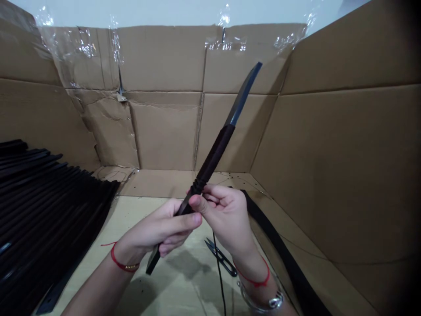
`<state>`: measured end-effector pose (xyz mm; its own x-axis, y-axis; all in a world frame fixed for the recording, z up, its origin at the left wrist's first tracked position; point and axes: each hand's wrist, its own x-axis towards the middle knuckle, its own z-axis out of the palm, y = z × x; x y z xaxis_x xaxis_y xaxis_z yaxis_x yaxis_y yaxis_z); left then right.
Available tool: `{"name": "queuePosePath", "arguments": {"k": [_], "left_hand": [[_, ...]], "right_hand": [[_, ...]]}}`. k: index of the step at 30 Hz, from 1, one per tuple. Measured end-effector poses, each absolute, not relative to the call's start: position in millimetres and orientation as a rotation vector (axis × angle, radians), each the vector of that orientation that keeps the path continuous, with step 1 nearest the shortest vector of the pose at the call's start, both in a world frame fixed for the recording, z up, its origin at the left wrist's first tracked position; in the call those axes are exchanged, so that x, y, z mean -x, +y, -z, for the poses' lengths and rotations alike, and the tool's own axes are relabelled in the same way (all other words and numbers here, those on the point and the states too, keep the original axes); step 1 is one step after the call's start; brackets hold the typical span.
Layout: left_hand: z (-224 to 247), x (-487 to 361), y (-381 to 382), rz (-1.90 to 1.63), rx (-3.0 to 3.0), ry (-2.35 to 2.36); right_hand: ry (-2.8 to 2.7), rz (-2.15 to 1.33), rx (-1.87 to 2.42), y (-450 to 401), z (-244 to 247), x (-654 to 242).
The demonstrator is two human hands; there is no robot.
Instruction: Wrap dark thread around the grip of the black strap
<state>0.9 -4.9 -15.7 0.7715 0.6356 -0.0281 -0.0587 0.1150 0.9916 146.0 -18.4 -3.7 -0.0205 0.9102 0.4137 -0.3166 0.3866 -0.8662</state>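
Note:
My left hand [164,226] is wrapped round the lower part of a long, slightly curved dark strip [245,96], which tilts up to the right in front of me. Dark cord wrapping [215,153] covers its middle in tight turns, with looser, bulkier turns at the lower end of the wrap. There, my right hand [230,215] is closed, thumb against the strip and fingers curled behind it, at the cord. A loose length of dark cord [220,276] hangs below the right hand. Black thread snips [222,259] lie on the work surface beneath, partly behind that cord.
On the left lies a large pile of similar dark strips [52,193]. A long black curved strip [276,241] rests along the right side. Taped cardboard walls [164,131] enclose the back and sides of the pale work surface [131,215]. A thin thread [305,250] trails along the right.

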Motion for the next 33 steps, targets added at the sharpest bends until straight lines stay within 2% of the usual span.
{"name": "queuePosePath", "arguments": {"k": [4, 10, 14, 16, 18, 20, 22, 24, 27, 28, 33], "left_hand": [[11, -9, -19, -0.988, -1.513, 0.824], [21, -5, -11, -0.601, -1.221, 0.322], [19, -8, -6, -0.885, -1.413, 0.654], [17, -10, -10, -1.038, -1.405, 0.814], [16, -10, -16, -0.938, -1.255, 0.746], [16, -9, -20, -0.664, -1.069, 0.551], [17, -9, -21, -0.468, -0.994, 0.419], [18, -10, -21, -0.548, -1.12, 0.463], [19, -12, -21, -0.96, -1.39, 0.716], [19, -12, -22, -0.996, -1.406, 0.715], [25, -9, -25, -0.564, -1.114, 0.155]], "right_hand": [[-1.146, -1.018, 0.625, -17, 5, -146], [-1.208, -1.088, 0.623, -28, 5, -143], [-1.166, -0.968, 0.692, -19, 8, -144], [-1.185, -1.046, 0.657, -13, 10, -148], [-1.248, -1.223, 0.566, -12, 10, -155], [-1.305, -1.352, 0.498, -17, 8, -159], [-1.319, -1.347, 0.503, -25, 4, -159], [-1.247, -1.228, 0.597, -31, 0, -155], [-1.137, -1.073, 0.705, -31, -2, -150], [-1.157, -1.102, 0.692, -31, -2, -151], [-1.243, -1.318, 0.569, -35, -4, -156]]}}
